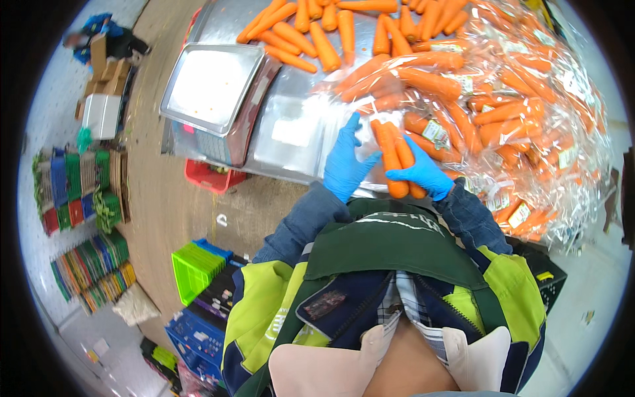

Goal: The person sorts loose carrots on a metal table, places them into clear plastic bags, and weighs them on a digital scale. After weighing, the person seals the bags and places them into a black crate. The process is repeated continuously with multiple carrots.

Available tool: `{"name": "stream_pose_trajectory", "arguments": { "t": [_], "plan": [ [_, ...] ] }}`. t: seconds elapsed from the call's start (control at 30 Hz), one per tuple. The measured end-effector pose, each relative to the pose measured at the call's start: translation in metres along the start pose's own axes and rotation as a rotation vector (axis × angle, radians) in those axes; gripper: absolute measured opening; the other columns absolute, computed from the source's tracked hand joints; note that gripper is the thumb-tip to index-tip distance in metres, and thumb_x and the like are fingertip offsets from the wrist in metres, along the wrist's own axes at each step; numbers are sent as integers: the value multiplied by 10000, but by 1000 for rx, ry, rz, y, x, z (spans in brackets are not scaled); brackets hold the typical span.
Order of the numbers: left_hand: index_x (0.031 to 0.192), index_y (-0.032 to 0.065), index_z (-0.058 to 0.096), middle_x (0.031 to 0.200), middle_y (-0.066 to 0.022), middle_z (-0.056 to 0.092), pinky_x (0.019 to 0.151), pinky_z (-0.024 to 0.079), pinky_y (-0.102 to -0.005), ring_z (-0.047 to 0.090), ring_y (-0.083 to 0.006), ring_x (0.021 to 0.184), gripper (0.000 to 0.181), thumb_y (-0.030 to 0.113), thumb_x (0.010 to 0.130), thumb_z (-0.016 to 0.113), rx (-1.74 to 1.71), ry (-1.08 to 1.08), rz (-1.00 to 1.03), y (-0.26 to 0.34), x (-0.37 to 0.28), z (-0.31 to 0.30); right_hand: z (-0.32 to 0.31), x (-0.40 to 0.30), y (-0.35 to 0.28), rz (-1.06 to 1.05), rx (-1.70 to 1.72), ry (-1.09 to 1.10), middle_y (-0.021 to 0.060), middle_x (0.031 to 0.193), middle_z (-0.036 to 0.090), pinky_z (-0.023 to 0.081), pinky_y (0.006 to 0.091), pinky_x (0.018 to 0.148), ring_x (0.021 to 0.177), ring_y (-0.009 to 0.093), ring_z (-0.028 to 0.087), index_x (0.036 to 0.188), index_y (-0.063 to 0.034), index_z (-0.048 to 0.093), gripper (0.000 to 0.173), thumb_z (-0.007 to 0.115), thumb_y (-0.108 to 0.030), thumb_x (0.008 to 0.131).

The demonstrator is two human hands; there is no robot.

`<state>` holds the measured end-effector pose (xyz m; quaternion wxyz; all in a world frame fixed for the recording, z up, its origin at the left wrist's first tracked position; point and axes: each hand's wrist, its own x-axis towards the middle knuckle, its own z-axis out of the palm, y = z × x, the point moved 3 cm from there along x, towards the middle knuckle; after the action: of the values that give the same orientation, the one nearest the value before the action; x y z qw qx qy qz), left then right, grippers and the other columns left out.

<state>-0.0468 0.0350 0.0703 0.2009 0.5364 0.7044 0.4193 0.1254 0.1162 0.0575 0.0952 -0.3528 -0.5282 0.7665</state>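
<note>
My right hand [421, 171], in a blue glove, grips a few carrots [389, 156] side by side, held upright in the view just in front of my apron. Its thumb lies across their thick lower ends. My left hand [347, 161], also gloved in blue, is just left of them with its fingers and thumb apart. Glare hides whether it touches any clear film. Bagged carrots [436, 84] in clear plastic, some with labels, crowd the right side of the steel table [297, 99]. Loose carrots [325, 44] lie along its far side.
A weighing scale [213, 89] with a steel pan stands at the table's left. Under it is a red crate [211, 176]. Green crates [198, 270] and a blue crate [196, 337] sit on the floor at lower left. Far left, a person [106, 34] is beside cardboard boxes [106, 77].
</note>
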Motion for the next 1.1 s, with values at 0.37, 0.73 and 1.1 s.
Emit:
{"name": "stream_pose_trajectory", "arguments": {
  "t": [0.37, 0.73, 1.1],
  "plan": [
    [1220, 108, 582, 1107, -151, 587, 858, 479, -399, 570, -319, 993, 546, 267, 736, 780, 234, -221, 373, 40, 33, 7, 0, -24, -8, -160, -529, 252, 212, 1258, 548, 446, 398, 952, 1138, 326, 559, 1488, -124, 253, 1026, 808, -371, 662],
    [1007, 108, 603, 847, -55, 557, 572, 490, -369, 580, -249, 774, 248, 97, 760, 618, 349, -301, 855, 77, 19, 63, -25, -38, 9, -270, -300, 228, 196, 1080, 632, 526, 430, 811, 903, 337, 641, 1523, -93, 10, 1096, 754, -221, 729],
    [1026, 89, 553, 864, -180, 626, 666, 480, -484, 616, -391, 784, 162, 191, 901, 546, 285, -484, 191, -5, -24, 57, 9, -71, 23, 155, 610, 110, 110, 1163, 591, 509, 325, 892, 1023, 193, 601, 1303, -3, 471, 558, 676, -314, 887]
  ]
}}
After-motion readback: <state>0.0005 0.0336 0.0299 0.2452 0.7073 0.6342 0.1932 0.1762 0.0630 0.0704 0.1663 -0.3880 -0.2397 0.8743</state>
